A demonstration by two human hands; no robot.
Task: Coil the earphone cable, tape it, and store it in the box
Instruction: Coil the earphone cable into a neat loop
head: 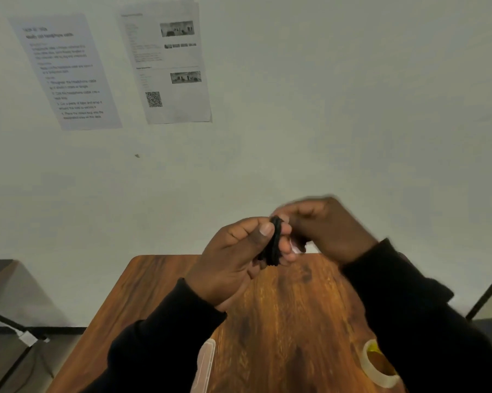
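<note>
A black coiled earphone cable (274,241) is held up above the far end of the wooden table (290,307). My left hand (233,262) pinches the coil between thumb and fingers. My right hand (330,228), blurred, is closed at the coil's right side with a pale strip that looks like tape (296,248) under its fingers. A roll of clear tape (379,364) lies on the table at the near right, partly under my right sleeve. A clear plastic box (203,361) shows at the near left, mostly hidden by my left sleeve.
A pale wall with two printed sheets (66,69) (168,61) stands behind the table. A dark stand leg (9,324) and floor lie to the left, and a dark frame edge (488,293) is at the right.
</note>
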